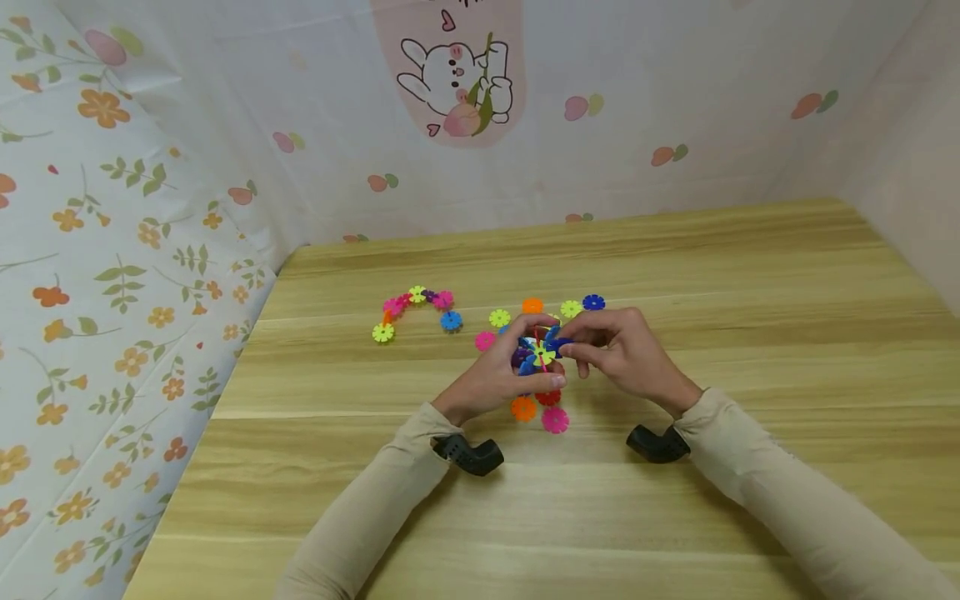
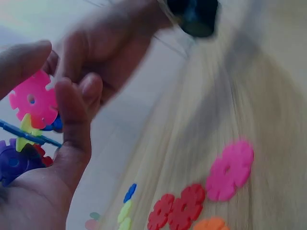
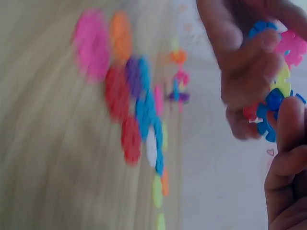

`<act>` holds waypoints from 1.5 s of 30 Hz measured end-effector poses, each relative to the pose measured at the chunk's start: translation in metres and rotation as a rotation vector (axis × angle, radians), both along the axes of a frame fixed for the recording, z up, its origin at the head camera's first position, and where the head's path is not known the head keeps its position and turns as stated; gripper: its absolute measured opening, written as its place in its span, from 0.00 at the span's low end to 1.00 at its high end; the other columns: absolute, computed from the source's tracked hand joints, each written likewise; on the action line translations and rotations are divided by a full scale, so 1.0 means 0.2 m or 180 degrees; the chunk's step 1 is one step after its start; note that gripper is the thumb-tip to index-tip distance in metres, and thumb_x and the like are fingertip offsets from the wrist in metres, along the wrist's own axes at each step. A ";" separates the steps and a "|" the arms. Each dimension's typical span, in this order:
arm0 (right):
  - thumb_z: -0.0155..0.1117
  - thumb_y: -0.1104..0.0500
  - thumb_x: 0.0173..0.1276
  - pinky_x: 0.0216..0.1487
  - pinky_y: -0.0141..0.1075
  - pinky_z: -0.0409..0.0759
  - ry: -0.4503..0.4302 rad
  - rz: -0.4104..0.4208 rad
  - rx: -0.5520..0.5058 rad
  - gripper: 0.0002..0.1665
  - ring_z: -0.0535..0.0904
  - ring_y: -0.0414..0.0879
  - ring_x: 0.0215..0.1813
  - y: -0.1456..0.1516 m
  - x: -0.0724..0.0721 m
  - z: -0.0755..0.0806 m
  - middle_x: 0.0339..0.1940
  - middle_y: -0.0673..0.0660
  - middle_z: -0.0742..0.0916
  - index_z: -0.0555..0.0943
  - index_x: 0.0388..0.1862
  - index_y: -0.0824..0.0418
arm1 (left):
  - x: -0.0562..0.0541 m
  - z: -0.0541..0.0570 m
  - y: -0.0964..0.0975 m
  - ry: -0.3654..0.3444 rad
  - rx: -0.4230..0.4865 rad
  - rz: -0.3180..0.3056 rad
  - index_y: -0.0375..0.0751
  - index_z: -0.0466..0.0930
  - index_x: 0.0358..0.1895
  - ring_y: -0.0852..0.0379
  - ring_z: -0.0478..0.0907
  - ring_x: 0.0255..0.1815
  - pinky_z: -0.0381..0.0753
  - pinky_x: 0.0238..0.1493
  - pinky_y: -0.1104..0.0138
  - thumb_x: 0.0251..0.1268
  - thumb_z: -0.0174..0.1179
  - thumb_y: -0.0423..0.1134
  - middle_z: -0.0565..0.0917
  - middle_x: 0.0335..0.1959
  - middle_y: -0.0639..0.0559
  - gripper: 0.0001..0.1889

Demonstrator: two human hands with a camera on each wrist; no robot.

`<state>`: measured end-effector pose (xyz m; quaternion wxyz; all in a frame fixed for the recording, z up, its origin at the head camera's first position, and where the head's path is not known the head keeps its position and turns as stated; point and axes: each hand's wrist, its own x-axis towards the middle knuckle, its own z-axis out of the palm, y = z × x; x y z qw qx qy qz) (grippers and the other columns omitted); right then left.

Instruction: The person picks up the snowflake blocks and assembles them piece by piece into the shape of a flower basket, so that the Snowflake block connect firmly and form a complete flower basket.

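My left hand holds a cluster of interlocking snowflake discs above the table, thumb below and fingers above. Yellow, pink, blue and purple discs show in it. At its right side my right hand pinches a dark blue disc against the cluster. In the left wrist view a pink disc faces outward between the hands, with a purple disc lower down. The right wrist view shows a blue disc at the right fingertips, beside a yellow disc. Fingers hide part of the cluster.
Loose discs lie beneath and around the hands, among them a pink disc, an orange disc and a dark blue disc. Farther left, a curved chain of joined discs rests on the wooden table. Printed cloth hangs behind.
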<state>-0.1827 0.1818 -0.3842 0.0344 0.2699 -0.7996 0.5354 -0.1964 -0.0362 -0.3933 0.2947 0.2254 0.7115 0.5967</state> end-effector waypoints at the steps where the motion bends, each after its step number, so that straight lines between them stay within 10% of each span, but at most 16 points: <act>1: 0.67 0.71 0.65 0.22 0.35 0.80 -0.0053 0.0008 -0.0015 0.04 0.80 0.45 0.19 0.00 0.00 0.00 0.23 0.57 0.87 0.86 0.37 0.66 | 0.00 0.00 0.00 -0.0025 -0.0007 0.0005 0.58 0.55 0.73 0.51 0.78 0.55 0.84 0.57 0.62 0.68 0.63 0.40 0.73 0.63 0.36 0.35; 9: 0.72 0.67 0.63 0.27 0.31 0.83 0.0011 0.0016 0.0523 0.04 0.83 0.43 0.22 0.05 -0.05 0.04 0.26 0.55 0.89 0.87 0.37 0.62 | -0.01 0.00 0.00 0.0026 0.0324 -0.0109 0.51 0.54 0.75 0.53 0.82 0.50 0.86 0.53 0.62 0.68 0.64 0.36 0.79 0.54 0.36 0.37; 19: 0.73 0.67 0.62 0.27 0.29 0.79 0.0185 -0.0263 0.1456 0.06 0.81 0.39 0.26 0.23 -0.20 0.08 0.31 0.55 0.90 0.87 0.37 0.59 | -0.01 -0.02 -0.07 0.0286 0.0040 0.0298 0.53 0.65 0.67 0.41 0.78 0.60 0.85 0.55 0.61 0.60 0.69 0.35 0.71 0.65 0.47 0.33; 31: 0.70 0.68 0.62 0.55 0.54 0.83 0.0129 -0.0263 0.2558 0.15 0.85 0.59 0.50 0.20 -0.44 -0.07 0.48 0.65 0.89 0.86 0.48 0.65 | -0.01 -0.04 -0.09 0.0574 -0.0031 0.0314 0.66 0.66 0.68 0.47 0.74 0.62 0.83 0.55 0.59 0.57 0.73 0.40 0.69 0.69 0.45 0.36; 45: 0.71 0.69 0.57 0.50 0.53 0.83 -0.0101 -0.0455 0.2557 0.11 0.84 0.58 0.44 0.18 -0.49 -0.09 0.39 0.65 0.89 0.85 0.40 0.64 | -0.01 -0.03 -0.05 0.0479 0.0174 0.0109 0.59 0.69 0.65 0.52 0.78 0.59 0.82 0.59 0.62 0.57 0.73 0.39 0.70 0.69 0.41 0.33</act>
